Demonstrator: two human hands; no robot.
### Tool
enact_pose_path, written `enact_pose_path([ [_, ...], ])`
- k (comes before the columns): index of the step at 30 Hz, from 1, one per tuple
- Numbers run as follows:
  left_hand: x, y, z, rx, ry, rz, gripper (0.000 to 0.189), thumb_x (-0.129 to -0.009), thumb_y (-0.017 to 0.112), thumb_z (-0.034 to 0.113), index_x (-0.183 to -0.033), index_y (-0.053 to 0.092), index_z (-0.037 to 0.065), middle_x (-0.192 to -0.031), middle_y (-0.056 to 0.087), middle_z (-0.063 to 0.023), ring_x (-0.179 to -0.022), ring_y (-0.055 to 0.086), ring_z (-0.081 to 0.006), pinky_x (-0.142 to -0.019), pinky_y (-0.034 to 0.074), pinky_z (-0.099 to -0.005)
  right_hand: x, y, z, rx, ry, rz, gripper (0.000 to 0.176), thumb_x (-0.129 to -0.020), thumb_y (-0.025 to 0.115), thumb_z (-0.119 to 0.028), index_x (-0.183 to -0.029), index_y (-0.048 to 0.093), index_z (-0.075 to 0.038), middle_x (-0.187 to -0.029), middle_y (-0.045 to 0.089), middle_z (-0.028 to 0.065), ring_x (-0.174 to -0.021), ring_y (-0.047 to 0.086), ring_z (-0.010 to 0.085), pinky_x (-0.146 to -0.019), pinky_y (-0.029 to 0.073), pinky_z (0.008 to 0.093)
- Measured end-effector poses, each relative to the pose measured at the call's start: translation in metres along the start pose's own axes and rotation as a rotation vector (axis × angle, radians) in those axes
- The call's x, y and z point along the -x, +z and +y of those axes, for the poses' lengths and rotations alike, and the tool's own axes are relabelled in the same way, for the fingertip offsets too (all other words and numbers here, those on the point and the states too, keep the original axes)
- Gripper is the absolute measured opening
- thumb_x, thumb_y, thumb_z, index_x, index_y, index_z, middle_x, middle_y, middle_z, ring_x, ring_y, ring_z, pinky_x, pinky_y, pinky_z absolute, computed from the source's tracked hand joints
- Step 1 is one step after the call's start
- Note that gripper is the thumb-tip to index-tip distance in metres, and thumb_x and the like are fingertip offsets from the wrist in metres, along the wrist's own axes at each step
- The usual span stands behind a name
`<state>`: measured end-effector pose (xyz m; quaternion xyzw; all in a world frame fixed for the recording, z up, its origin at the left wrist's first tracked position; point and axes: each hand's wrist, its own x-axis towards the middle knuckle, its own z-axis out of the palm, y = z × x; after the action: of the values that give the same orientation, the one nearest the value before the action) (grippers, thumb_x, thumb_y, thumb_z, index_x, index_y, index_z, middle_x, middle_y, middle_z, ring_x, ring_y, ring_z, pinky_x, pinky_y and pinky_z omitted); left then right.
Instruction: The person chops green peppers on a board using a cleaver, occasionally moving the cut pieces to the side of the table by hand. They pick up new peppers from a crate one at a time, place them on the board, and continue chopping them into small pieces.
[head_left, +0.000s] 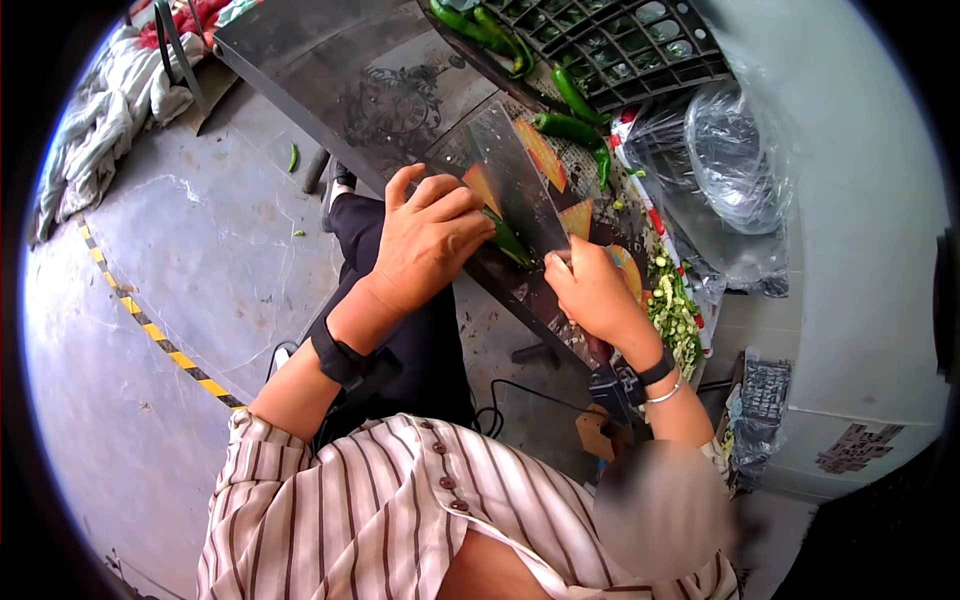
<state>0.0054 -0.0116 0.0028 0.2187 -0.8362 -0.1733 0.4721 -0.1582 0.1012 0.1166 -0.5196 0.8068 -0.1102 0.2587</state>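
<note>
A green pepper (508,240) lies on the dark table, with my left hand (432,232) closed on its upper end. My right hand (594,290) is wrapped round the handle of a wide cleaver (515,180), whose blade stands along the right side of the pepper. Whether the edge touches the pepper I cannot tell. Chopped green pepper pieces (676,315) are heaped right of my right hand. Whole green peppers (580,135) lie beyond the blade, near a black crate.
The black plastic crate (625,45) stands at the top, with clear plastic wrapping (735,160) to its right. The metal table's edge (300,118) runs diagonally on the left. Cloths (110,120) lie at the upper left, and a cable (530,388) hangs below the table.
</note>
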Motion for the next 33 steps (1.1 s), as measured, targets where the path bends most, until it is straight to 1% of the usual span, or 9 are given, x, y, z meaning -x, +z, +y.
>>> enact_pose_path([
  [3, 0.001, 0.002, -0.002, -0.001, 0.010, 0.001, 0.014, -0.073, 0.076, 0.021, -0.085, 0.070, 0.020, -0.094, 0.059, 0.0058, -0.103, 0.054, -0.0162, -0.103, 0.032, -0.0454, -0.004, 0.001, 0.007, -0.111, 0.030, 0.007, 0.025, -0.091, 0.056, -0.015, -0.082, 0.052, 0.008, -0.066, 0.057, 0.0255, -0.063, 0.061, 0.0411, -0.057, 0.046, 0.0429],
  [4, 0.002, 0.002, -0.002, 0.011, 0.009, 0.008, 0.013, -0.074, 0.075, 0.021, -0.085, 0.070, 0.020, -0.094, 0.059, 0.0058, -0.103, 0.054, -0.0162, -0.104, 0.031, -0.0456, 0.000, -0.003, -0.001, -0.218, 0.140, -0.024, 0.024, -0.091, 0.056, -0.015, -0.081, 0.052, 0.007, -0.064, 0.056, 0.0235, -0.057, 0.059, 0.0373, -0.055, 0.044, 0.0418],
  [7, 0.002, 0.003, -0.003, -0.022, 0.023, -0.009, 0.012, -0.074, 0.075, 0.021, -0.084, 0.069, 0.020, -0.093, 0.059, 0.0058, -0.104, 0.054, -0.0163, -0.104, 0.031, -0.0461, 0.007, -0.006, -0.001, -0.080, -0.016, 0.112, 0.022, -0.091, 0.056, -0.014, -0.080, 0.052, 0.005, -0.062, 0.056, 0.0211, -0.054, 0.056, 0.0337, -0.053, 0.042, 0.0411],
  [8, 0.003, 0.003, -0.003, -0.008, 0.021, -0.010, 0.011, -0.074, 0.075, 0.021, -0.084, 0.069, 0.020, -0.093, 0.059, 0.0056, -0.105, 0.054, -0.0160, -0.105, 0.031, -0.0461, 0.009, -0.008, 0.004, -0.126, -0.031, 0.088, 0.021, -0.090, 0.057, -0.015, -0.080, 0.053, 0.004, -0.063, 0.056, 0.0205, -0.054, 0.055, 0.0344, -0.054, 0.042, 0.0420],
  [15, 0.004, 0.003, -0.002, -0.001, -0.004, -0.001, 0.011, -0.075, 0.075, 0.021, -0.084, 0.069, 0.020, -0.095, 0.059, 0.0055, -0.105, 0.054, -0.0157, -0.106, 0.029, -0.0461, 0.027, -0.016, -0.004, 0.002, 0.024, 0.003, 0.021, -0.090, 0.057, -0.016, -0.085, 0.056, 0.004, -0.068, 0.061, 0.0204, -0.060, 0.062, 0.0340, -0.058, 0.046, 0.0402],
  [22, 0.003, 0.002, -0.001, 0.027, -0.022, -0.020, 0.012, -0.075, 0.076, 0.021, -0.084, 0.069, 0.019, -0.095, 0.059, 0.0058, -0.104, 0.054, -0.0156, -0.107, 0.029, -0.0459, 0.025, -0.011, -0.002, -0.120, 0.097, -0.070, 0.021, -0.091, 0.054, -0.015, -0.084, 0.055, 0.005, -0.061, 0.056, 0.0157, -0.052, 0.054, 0.0224, -0.053, 0.043, 0.0375],
  [26, 0.004, 0.002, -0.002, 0.029, -0.023, -0.028, 0.012, -0.074, 0.076, 0.021, -0.084, 0.069, 0.019, -0.095, 0.059, 0.0060, -0.104, 0.054, -0.0155, -0.107, 0.030, -0.0460, 0.020, -0.013, -0.002, -0.165, 0.142, -0.119, 0.021, -0.092, 0.053, -0.015, -0.083, 0.054, 0.004, -0.060, 0.056, 0.0146, -0.051, 0.054, 0.0214, -0.052, 0.043, 0.0368],
  [29, 0.003, 0.002, -0.001, 0.041, -0.042, -0.023, 0.012, -0.074, 0.076, 0.021, -0.085, 0.070, 0.020, -0.095, 0.059, 0.0062, -0.105, 0.054, -0.0154, -0.107, 0.030, -0.0465, 0.009, -0.007, 0.000, -0.081, 0.106, -0.125, 0.022, -0.093, 0.053, -0.015, -0.082, 0.053, 0.004, -0.059, 0.056, 0.0133, -0.051, 0.056, 0.0200, -0.051, 0.044, 0.0363],
  [33, 0.003, 0.001, -0.004, 0.043, -0.024, -0.013, 0.012, -0.074, 0.076, 0.021, -0.084, 0.070, 0.020, -0.095, 0.059, 0.0061, -0.105, 0.054, -0.0155, -0.107, 0.030, -0.0470, -0.017, 0.004, -0.002, -0.144, 0.052, -0.045, 0.023, -0.094, 0.052, -0.015, -0.082, 0.052, 0.004, -0.056, 0.055, 0.0132, -0.045, 0.056, 0.0207, -0.046, 0.043, 0.0369],
])
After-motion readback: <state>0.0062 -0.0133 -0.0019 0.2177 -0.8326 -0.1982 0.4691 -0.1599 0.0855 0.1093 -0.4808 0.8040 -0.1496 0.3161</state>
